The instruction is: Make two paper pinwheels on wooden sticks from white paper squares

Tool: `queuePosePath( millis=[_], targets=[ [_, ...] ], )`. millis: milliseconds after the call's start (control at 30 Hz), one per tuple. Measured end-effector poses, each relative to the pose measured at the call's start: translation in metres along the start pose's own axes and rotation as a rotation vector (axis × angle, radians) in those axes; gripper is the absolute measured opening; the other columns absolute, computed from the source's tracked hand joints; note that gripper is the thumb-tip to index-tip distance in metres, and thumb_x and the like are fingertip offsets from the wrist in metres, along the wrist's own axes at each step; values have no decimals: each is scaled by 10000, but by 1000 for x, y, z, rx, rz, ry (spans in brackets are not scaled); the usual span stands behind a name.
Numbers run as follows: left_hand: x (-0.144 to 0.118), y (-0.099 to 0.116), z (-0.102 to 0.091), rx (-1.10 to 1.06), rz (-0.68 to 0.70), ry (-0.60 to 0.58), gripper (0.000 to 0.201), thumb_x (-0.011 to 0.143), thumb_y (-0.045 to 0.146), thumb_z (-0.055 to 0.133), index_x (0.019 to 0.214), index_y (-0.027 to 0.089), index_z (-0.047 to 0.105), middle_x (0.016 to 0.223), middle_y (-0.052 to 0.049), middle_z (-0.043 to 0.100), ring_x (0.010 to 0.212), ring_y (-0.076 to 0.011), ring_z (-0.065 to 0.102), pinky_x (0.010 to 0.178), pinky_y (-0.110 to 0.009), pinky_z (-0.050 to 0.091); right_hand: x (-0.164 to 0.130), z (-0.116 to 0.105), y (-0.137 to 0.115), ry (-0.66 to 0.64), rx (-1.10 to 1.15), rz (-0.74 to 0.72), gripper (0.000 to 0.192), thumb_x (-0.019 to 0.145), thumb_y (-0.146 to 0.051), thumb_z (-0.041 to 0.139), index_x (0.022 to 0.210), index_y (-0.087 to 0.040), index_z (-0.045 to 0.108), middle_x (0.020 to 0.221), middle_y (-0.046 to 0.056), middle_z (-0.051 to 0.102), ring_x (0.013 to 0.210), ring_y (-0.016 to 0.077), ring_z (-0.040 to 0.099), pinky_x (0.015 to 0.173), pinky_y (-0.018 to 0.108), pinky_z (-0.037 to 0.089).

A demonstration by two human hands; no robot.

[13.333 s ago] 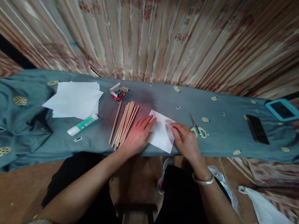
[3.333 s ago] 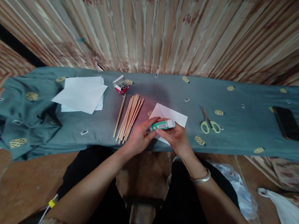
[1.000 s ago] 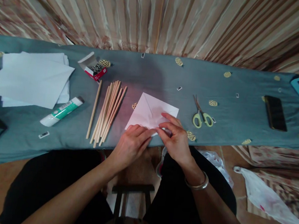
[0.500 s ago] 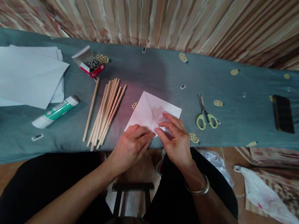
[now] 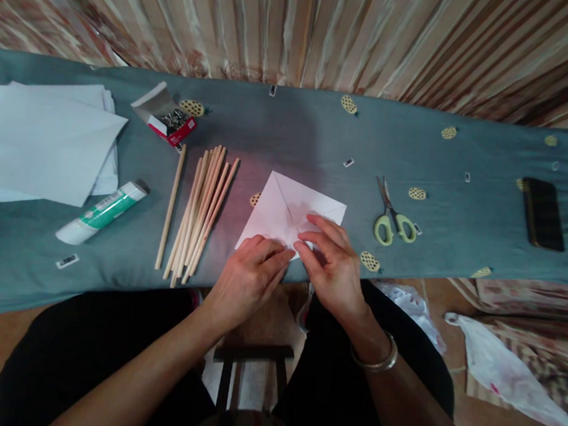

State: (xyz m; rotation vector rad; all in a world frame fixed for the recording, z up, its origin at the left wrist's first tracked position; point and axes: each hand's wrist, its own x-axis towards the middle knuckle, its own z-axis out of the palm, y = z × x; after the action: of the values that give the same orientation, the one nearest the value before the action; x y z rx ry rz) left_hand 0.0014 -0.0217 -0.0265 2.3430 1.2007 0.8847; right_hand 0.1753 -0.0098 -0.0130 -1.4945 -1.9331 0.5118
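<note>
A folded white sheet of paper [image 5: 285,200] lies near the front edge of the cloth-covered table, creases running in toward its middle. My left hand [image 5: 251,270] is closed at its lower left edge, fingers together against the paper. From the right, my right hand [image 5: 334,261] pinches the paper close to its lower corner, its index and middle fingers bent over the fold. Both hands hide part of the near edge. Left of the paper is a bundle of wooden sticks [image 5: 204,212], with a single stick [image 5: 171,209] beside it. Green-handled scissors [image 5: 389,216] lie to the right.
At the left are a stack of white paper [image 5: 44,143], a green and white glue stick [image 5: 103,212] and an open red box [image 5: 172,122] of metal clips. A dark phone [image 5: 544,214] lies at the right. Plastic bags [image 5: 504,375] are on the floor.
The camera view has shifted slightly. Both hands stay at the same part of the paper, with only a tiny shift of the right fingers.
</note>
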Motion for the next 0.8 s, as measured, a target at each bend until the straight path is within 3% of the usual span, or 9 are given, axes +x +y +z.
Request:
queuePosePath(
  millis=[500,800],
  targets=[
    [2,2,-2,2,-29,-24,218,954,198,483,1099,140,635,952,-80,664,874,-186,593,786,-347,539,0,4,1,32,-80,-89,131,900,-219,581,930,-151,689,1223,144,653,1187,238,562,1035,427,466],
    [4,2,-3,11,-29,-29,224,953,198,484,1101,131,638,941,-80,663,863,-189,591,782,-344,543,-1,4,2,26,-102,-104,143,917,-239,557,937,-169,680,1236,131,646,1193,237,559,1033,442,473]
  ],
)
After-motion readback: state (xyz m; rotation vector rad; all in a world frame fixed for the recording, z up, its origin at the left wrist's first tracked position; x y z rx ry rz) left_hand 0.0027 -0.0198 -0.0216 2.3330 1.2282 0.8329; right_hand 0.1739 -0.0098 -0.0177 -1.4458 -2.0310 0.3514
